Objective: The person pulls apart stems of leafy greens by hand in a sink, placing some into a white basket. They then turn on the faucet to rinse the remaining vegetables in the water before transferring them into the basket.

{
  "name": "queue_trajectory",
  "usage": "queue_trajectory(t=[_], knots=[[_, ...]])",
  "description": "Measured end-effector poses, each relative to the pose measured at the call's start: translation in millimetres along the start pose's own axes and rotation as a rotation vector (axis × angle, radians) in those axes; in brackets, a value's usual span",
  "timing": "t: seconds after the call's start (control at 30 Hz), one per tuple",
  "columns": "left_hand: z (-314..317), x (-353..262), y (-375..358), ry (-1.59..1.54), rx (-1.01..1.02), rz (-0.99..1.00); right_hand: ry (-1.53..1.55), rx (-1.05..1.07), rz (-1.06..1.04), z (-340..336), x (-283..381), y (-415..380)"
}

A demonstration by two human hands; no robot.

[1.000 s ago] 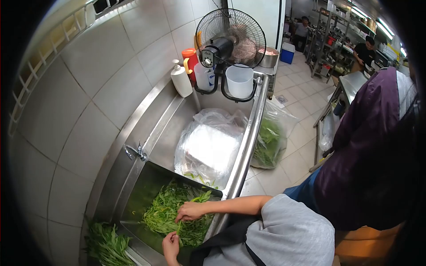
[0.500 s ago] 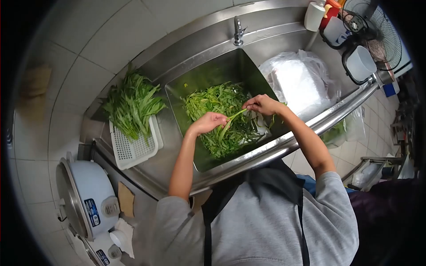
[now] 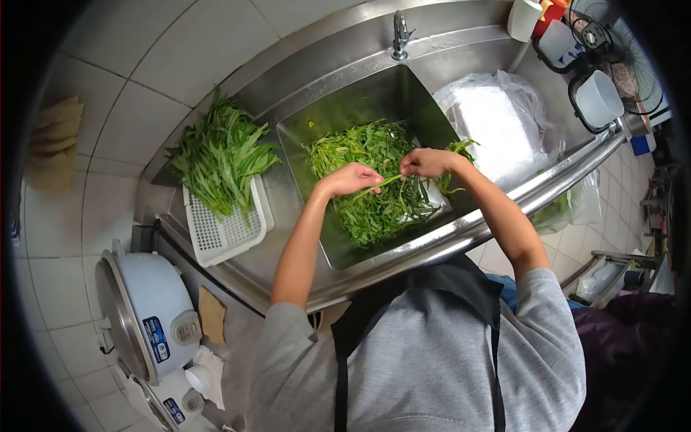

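A green water spinach stem (image 3: 389,181) is stretched between my two hands. Its near end is pinched in the fingers of my left hand (image 3: 353,178), and my right hand (image 3: 427,163) grips it a little farther right. Both hands hover over the steel sink basin (image 3: 299,119), where a heap of loose leaves and cut stems (image 3: 374,219) covers the bottom. Leafy tips (image 3: 461,149) stick out around my right wrist. To the left of the basin, a big bunch of whole water spinach (image 3: 219,155) lies across a white perforated basket (image 3: 223,243).
A tap (image 3: 400,36) stands behind the basin. Clear plastic bags (image 3: 497,119) lie on the right-hand drainboard. Farther right are plastic containers (image 3: 599,101) and a fan (image 3: 630,57). A rice cooker (image 3: 147,309) sits at the lower left. A steel rail (image 3: 547,189) runs along the front edge.
My hands have drawn nearer each other on the stem. Leafy tips now show beside my right wrist. The whole view has shifted slightly.
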State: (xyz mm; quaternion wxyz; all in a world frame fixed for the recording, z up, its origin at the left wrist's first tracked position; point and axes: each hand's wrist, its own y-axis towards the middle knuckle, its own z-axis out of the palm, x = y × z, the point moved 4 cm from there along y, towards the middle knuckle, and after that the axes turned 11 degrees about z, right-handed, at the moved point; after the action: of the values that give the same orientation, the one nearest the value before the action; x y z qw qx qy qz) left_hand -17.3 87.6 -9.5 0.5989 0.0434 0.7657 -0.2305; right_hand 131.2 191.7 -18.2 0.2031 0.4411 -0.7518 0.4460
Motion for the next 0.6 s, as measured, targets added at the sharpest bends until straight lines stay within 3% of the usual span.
queue_trajectory(t=[0.37, 0.43, 0.6], knots=[[9, 6, 24, -0.025, 0.052, -0.051, -0.059, 0.207, 0.141, 0, 8, 5], [5, 7, 28, 0.155, -0.109, 0.102, -0.054, 0.237, 0.18, -2, 4, 8], [6, 3, 18, 0.335, -0.101, 0.1, 0.056, 0.278, 0.226, 4, -9, 14]])
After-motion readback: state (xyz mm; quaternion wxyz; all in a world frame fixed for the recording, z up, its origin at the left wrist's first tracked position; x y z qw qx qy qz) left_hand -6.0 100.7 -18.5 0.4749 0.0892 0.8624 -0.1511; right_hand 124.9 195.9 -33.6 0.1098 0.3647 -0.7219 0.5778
